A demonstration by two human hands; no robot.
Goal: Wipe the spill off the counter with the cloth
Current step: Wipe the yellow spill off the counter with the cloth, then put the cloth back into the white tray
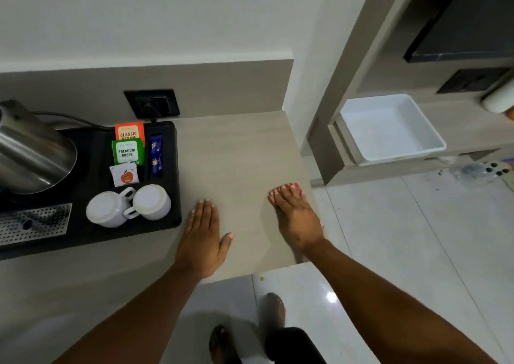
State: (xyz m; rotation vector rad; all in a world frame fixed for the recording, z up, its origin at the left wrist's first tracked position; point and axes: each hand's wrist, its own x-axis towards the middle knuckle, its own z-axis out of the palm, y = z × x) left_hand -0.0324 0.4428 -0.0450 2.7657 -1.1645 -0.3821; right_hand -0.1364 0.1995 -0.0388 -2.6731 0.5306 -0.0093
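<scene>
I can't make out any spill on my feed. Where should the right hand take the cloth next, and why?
Probably sweep the right hand, pressing the red cloth flat at the counter's right edge, leftward toward the left hand. No spill is clearly visible here either, and that bare stretch between the hands is the obvious area to cover. Stop short of the black tray with cups.

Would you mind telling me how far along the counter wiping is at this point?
Wiping is under way: the right hand presses the red cloth flat near the counter's right edge, while the left hand rests open on it. No spill is visible on the bare surface, so little may remain, though a thin film wouldn't show.
</scene>
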